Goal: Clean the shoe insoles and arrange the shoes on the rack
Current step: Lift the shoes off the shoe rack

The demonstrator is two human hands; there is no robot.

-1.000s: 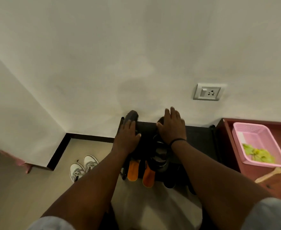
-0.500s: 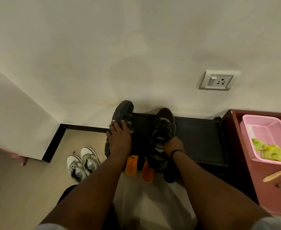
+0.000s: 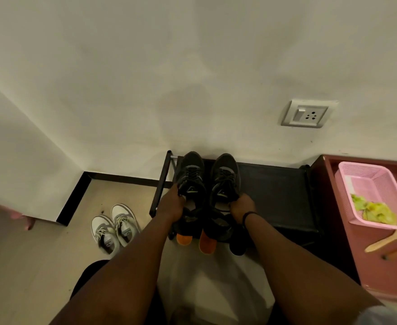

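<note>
Dark laced sneakers [image 3: 206,181], side by side, toes wallward

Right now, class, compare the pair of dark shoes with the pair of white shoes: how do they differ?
The dark shoes sit on the rack's top shelf; the white shoes stand on the floor beside it. The left hand and right hand each grip a dark shoe's heel end; nothing touches the white shoes. Both pairs are laced and stand side by side, toes toward the wall.

A pink basket [image 3: 378,184] holding green scraps [image 3: 375,213] sits on the maroon cabinet [image 3: 366,268]'s far edge, a wooden spatula [image 3: 387,240] just nearer; a wall socket [image 3: 306,114] above
</note>
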